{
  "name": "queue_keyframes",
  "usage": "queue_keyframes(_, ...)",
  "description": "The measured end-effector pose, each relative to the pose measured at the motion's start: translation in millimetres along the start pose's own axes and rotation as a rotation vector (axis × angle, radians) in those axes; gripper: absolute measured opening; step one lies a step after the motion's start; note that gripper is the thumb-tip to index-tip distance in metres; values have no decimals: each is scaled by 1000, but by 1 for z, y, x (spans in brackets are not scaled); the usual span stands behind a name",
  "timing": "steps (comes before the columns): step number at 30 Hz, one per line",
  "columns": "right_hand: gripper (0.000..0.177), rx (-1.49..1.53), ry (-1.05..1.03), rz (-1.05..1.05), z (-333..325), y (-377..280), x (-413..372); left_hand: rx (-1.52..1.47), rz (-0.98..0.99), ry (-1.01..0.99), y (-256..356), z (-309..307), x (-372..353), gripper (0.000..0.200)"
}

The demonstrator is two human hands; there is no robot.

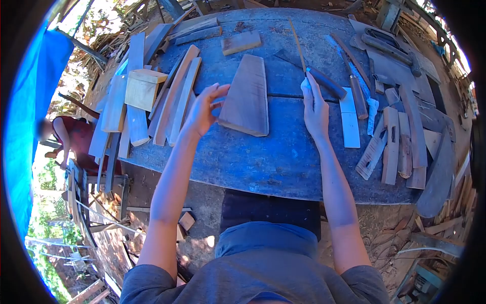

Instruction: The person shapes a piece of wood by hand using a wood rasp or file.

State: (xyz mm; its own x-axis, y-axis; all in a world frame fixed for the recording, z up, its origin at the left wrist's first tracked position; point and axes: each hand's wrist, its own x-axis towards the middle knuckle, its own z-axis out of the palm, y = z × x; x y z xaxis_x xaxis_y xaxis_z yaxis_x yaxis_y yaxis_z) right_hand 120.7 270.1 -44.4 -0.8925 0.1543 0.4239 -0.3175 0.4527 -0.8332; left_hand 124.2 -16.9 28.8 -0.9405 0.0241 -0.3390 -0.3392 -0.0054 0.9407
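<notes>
A tapered dark wooden board (pixel 246 96) lies on the blue tabletop in front of me. At its left edge is my left hand (pixel 204 109), fingers apart and curved, the tips right by the board's side. My right hand (pixel 316 109) is closed around the near end of a thin brown rod (pixel 296 43), which points away from me across the table. Something pale shows at the thumb. Just past this hand lies a dark-handled tool (pixel 326 82), and a white rectangular piece (pixel 349 119) is to its right.
Wood strips and blocks (pixel 147 86) are piled at the left of the table (pixel 228 162). A wooden-handled chisel-like tool (pixel 358 96), wooden pieces (pixel 391 147), a handsaw (pixel 438 172) and a clamp-like tool (pixel 387 45) lie at the right. Another person (pixel 76 134) is beyond the left side.
</notes>
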Motion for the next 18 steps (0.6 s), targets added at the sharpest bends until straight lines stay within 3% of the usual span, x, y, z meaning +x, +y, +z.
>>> queue_keyframes(1, 43, 25, -59, 89, -2, -3, 0, 59, 23, 26, -1, 7, -8, 62)
queue_keyframes(2, 43, 25, -66, 88, -1, 0, 0, 34, 48, -26, -4, 15, -17, 82)
queue_keyframes(3, 43, 4, -14, 6, 2, 3, 0, 29, 49, -19, -20, 20, -19, 82)
queue_keyframes(5, 43, -20, 39, -80, 4, 2, 1, 275, 231, 209, -47, 30, -18, 106)
queue_keyframes(6, 43, -13, -17, 18, 1, -2, 1, 234, 148, 218, -46, 34, -16, 119)
queue_keyframes(8, 43, -22, -79, 108, -3, -6, -1, 159, 158, 216, -43, 37, -16, 115)
queue_keyframes(13, 44, -60, 28, -56, 3, 3, 0, 55, 277, 242, -10, 34, -6, 102)
queue_keyframes(15, 44, -55, 29, -39, 3, 2, 2, 519, 667, 240, -1, 31, -5, 94)
queue_keyframes(18, 44, -33, 4, 7, 2, 0, 0, 768, 759, 294, 4, 45, -18, 92)
